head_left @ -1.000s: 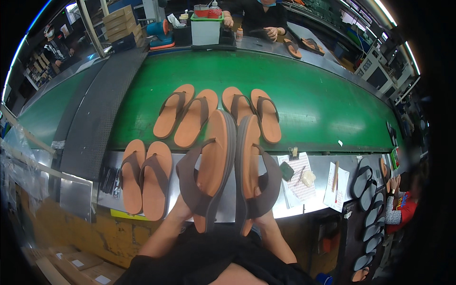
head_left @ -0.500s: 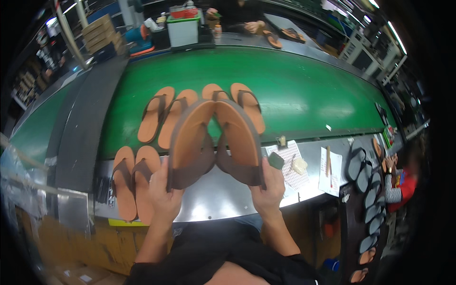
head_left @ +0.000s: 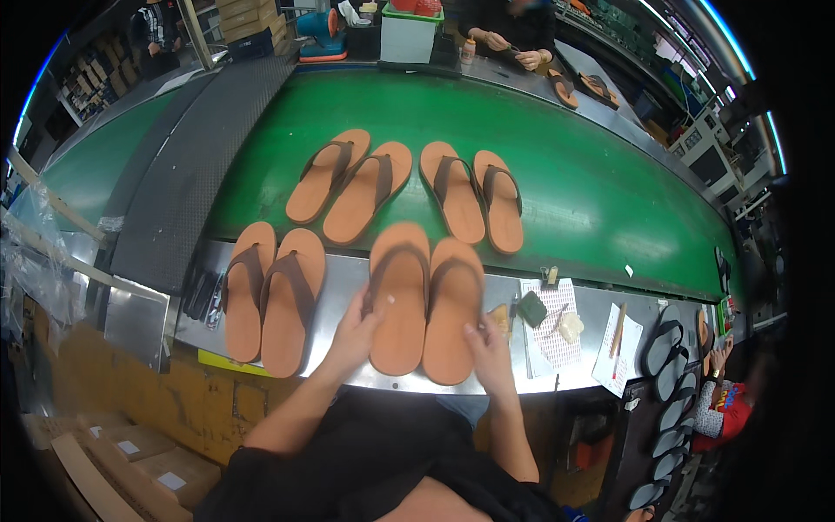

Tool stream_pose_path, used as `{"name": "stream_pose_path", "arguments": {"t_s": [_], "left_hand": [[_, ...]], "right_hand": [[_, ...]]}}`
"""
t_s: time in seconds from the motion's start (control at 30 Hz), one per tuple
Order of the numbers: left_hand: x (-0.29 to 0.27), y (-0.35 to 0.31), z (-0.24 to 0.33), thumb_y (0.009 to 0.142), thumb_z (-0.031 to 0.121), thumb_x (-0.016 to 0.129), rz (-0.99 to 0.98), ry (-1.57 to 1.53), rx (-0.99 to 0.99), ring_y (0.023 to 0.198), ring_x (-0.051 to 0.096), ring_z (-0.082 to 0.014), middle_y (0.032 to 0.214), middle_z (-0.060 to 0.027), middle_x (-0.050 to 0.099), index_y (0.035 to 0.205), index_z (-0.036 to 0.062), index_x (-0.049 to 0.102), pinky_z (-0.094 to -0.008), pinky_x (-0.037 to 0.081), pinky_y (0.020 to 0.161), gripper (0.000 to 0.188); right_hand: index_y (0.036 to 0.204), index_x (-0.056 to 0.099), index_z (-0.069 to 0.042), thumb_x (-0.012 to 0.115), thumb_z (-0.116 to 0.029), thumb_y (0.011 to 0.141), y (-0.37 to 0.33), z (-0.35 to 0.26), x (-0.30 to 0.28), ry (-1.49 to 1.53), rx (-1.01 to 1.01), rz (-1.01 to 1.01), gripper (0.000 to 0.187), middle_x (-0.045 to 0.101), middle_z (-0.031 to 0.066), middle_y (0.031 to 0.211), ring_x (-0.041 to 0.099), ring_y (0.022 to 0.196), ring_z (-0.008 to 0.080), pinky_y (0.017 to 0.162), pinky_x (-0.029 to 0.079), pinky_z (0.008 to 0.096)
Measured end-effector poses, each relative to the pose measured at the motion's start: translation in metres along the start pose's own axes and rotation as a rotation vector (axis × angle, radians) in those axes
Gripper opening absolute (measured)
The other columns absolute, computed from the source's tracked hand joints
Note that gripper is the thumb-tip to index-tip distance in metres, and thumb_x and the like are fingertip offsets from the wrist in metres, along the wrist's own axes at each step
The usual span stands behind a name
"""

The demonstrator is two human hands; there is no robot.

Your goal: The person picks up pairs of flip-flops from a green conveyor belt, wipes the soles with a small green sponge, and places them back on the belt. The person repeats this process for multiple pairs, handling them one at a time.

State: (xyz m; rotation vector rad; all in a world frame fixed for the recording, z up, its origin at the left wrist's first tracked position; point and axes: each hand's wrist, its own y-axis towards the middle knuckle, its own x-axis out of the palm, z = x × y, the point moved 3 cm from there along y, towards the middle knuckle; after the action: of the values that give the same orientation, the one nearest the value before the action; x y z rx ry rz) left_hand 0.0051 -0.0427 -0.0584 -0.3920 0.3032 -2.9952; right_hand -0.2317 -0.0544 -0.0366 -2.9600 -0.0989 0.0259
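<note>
A pair of tan flip-flops with brown straps lies side by side in front of me over the metal ledge, toes pointing away, soles' tops facing up. My left hand [head_left: 355,335] grips the outer edge of the left flip-flop [head_left: 398,326]. On the other side, my right hand [head_left: 492,355] has its thumb on the rim of the right flip-flop [head_left: 450,339], fingers hidden beneath. Their toe ends are slightly blurred; whether they touch the ledge, I cannot tell. Another matching pair of flip-flops [head_left: 285,322] rests on the ledge to the left.
Two more pairs [head_left: 370,196] sit on the green conveyor belt [head_left: 600,191]. Right on the metal ledge [head_left: 348,261] are printed sheets [head_left: 565,348], a green block [head_left: 531,309] and a pencil-like stick [head_left: 618,329]. Grey flip-flops [head_left: 668,378] line a rack. Co-workers' hands [head_left: 529,59] show across the belt.
The two flip-flops, earlier raised and bent with toes toward each other, are now lowered flat and parallel. My hands have come down with them, and the view has shifted.
</note>
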Motion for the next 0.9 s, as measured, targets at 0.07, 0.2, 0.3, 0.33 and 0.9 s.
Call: {"name": "stream_pose_path", "arguments": {"t_s": [0.07,0.2,0.3,0.33,0.9], "left_hand": [[-0.011,-0.001,-0.030,0.100,0.009,0.046,0.086,0.269,-0.051,0.124,0.053,-0.0229,0.134,-0.0170,0.053,0.146,-0.0052,0.035,-0.0331,0.039,0.106,0.049],[-0.022,-0.014,-0.062,0.098,0.011,0.050,0.150,0.067,0.025,0.117,0.058,-0.0255,0.124,-0.0194,0.060,0.136,-0.0063,0.048,-0.0329,0.044,0.100,0.042],[-0.025,-0.017,-0.056,0.096,0.012,0.053,0.235,0.587,0.288,0.104,0.064,-0.0280,0.112,-0.0186,0.064,0.128,-0.0029,0.056,-0.0356,0.049,0.089,0.036],[-0.023,-0.016,-0.056,0.095,0.011,0.054,0.276,0.612,0.301,0.094,0.065,-0.0318,0.103,-0.0183,0.065,0.119,-0.0008,0.061,-0.0386,0.051,0.080,0.028],[-0.027,-0.006,-0.074,0.095,0.012,0.056,0.295,0.503,0.334,0.089,0.067,-0.0296,0.097,-0.0178,0.068,0.109,-0.0032,0.065,-0.0362,0.052,0.078,0.023]], "right_hand": [[0.127,0.055,0.004,0.060,-0.017,0.096,-0.007,0.007,0.002,-0.601,-0.149,0.087,0.038,0.066,0.0153,0.107,0.065,0.095,0.0211,0.080,0.051,0.0307],[0.112,0.064,0.004,0.069,-0.026,0.090,-0.012,0.005,0.007,-0.835,-0.281,0.206,0.038,0.068,0.0175,0.089,0.066,0.080,0.0325,0.069,0.051,0.0377],[0.115,0.063,0.004,0.067,-0.030,0.090,0.002,0.005,0.025,-0.798,-0.141,0.036,0.042,0.067,0.0162,0.086,0.065,0.075,0.0346,0.067,0.052,0.0413],[0.117,0.062,0.003,0.067,-0.032,0.090,0.004,0.004,0.034,-0.808,-0.195,-0.023,0.044,0.067,0.0157,0.085,0.065,0.074,0.0353,0.066,0.052,0.0427],[0.120,0.055,-0.002,0.058,-0.019,0.091,0.164,-0.143,-0.078,-1.184,-0.811,0.671,0.034,0.064,0.0228,0.095,0.064,0.084,0.0405,0.073,0.053,0.0475]]}}
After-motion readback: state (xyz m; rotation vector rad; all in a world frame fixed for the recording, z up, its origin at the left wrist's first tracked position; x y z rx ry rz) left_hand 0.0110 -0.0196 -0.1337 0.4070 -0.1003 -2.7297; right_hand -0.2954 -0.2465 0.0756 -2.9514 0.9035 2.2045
